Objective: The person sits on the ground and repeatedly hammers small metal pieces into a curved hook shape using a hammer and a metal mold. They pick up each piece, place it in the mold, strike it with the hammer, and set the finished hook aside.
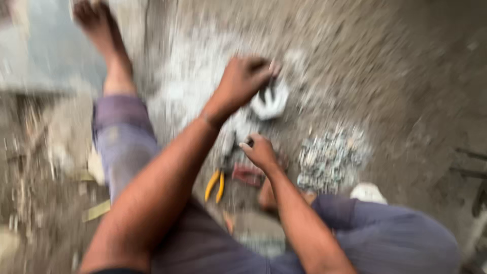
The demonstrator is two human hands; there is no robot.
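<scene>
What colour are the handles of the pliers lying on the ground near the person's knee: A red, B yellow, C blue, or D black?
B: the pliers on the ground, just below and left of the right hand, show two curved yellow handles, though the picture is blurred.

Left hand (244, 80) reached far, fingers curled shut, wrist bent. Right hand (259, 151) sat nearer, fingers loosely curled, grip unclear through blur. Both forearms bare, angled inward, hands close but apart.
</scene>
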